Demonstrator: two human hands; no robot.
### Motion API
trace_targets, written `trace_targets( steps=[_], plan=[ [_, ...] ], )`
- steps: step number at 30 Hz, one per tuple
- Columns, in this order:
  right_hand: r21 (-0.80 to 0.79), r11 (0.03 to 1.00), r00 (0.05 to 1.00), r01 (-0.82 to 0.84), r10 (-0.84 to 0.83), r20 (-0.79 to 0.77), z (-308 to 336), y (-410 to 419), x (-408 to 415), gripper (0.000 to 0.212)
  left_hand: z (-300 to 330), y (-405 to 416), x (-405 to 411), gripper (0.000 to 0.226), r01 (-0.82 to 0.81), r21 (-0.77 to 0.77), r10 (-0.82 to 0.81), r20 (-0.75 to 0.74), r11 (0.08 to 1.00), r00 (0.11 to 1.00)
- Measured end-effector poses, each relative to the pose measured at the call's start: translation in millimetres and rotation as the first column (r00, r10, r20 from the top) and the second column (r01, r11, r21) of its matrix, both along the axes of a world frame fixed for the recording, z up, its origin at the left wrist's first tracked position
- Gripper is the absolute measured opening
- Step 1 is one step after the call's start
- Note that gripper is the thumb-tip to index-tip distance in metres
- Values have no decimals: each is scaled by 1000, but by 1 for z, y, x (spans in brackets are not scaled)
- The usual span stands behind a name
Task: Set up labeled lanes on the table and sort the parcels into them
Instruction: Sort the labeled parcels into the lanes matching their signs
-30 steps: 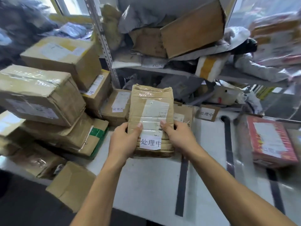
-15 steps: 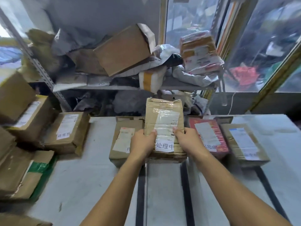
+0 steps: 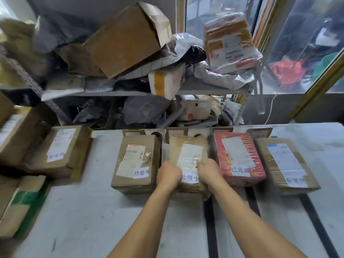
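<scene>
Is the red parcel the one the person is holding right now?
No, both hands, left hand and right hand, hold the brown parcel; the red parcel lies untouched beside it.

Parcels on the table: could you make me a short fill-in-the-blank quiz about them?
1. Both hands grip the crumpled brown parcel labelled ____.
2. The parcel right of it, labelled 已完成, is coloured ____.
3. The parcels lined up along the table's far edge number ____.
4. The lanes are marked with ____ tape strips.

Missing words: 处理中; red; four; black
</scene>
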State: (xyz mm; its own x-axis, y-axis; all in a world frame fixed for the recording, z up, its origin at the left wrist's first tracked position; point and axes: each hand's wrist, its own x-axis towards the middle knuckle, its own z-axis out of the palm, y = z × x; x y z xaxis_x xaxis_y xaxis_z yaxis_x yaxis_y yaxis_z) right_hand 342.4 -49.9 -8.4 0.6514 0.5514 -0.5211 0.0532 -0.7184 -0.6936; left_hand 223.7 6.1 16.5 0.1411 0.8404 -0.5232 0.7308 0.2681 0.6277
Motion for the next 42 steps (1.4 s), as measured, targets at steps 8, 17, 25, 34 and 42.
trace_targets(
  steps=[8, 17, 25, 34, 42],
  plan=[
    [-48, 999, 998, -21, 24, 62, -21, 4, 7, 31, -16, 5, 20, 40, -2, -40, -2, -99, 999, 995],
    [-28, 997, 994, -75, 77, 75, -28, 9, 9, 36, -40, 2, 30, 48, -71, -50, 67, -81, 996, 995],
    [-127, 986, 990, -106, 116, 76, -25, 16, 7, 41, -44, 3, 29, 47, -70, -34, 67, -67, 997, 996],
    [-173, 962, 970, -212, 228, 80, -15, 9, 5, 47, -41, 1, 20, 31, -20, 94, 27, -68, 995, 997],
    [106, 945, 916, -310, 267, 301, 24, -4, -19, 40, -12, -22, 10, 30, -23, 247, -10, 133, 969, 991]
  ],
)
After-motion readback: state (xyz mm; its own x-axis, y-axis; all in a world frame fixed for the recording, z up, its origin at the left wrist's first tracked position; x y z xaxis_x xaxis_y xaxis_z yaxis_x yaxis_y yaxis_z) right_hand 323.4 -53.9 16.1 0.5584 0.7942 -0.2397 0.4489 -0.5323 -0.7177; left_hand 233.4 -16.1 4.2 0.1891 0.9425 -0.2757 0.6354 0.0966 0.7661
